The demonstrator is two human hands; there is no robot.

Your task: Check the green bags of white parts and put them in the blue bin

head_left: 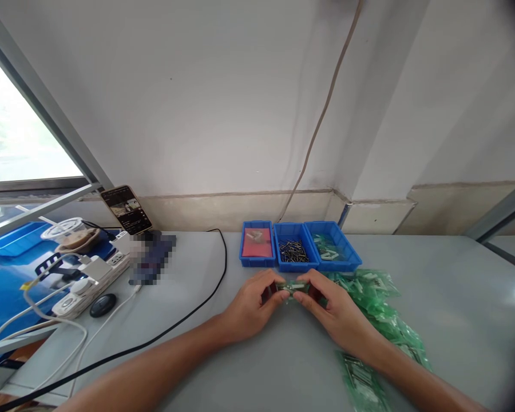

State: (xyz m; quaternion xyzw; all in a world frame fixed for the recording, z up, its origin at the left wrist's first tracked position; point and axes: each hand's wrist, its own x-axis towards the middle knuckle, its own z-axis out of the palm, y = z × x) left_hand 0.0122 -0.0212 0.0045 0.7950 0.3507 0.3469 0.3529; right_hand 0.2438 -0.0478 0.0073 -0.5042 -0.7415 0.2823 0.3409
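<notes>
Between my two hands, just in front of the blue bins, is a small green plastic packet (pixel 292 287) with pale, metal-looking pieces in it. My left hand (pixel 257 300) pinches its left end between thumb and fingers. At the other end my right hand (pixel 326 303) grips it the same way. The exact parts inside are too small to make out. Right beside my right hand lies a heap of green plastic packets (pixel 381 303). More green packets (pixel 363 380) lie partly under my right forearm.
Along the wall stand a blue bin with a pink sheet (pixel 256 249), a bin of dark metal pins (pixel 292 252) and a bin of green packets (pixel 330 249). To the left are a black cable (pixel 189 315), a mouse (pixel 103 305), a power strip (pixel 86 289) and a propped phone (pixel 126 209).
</notes>
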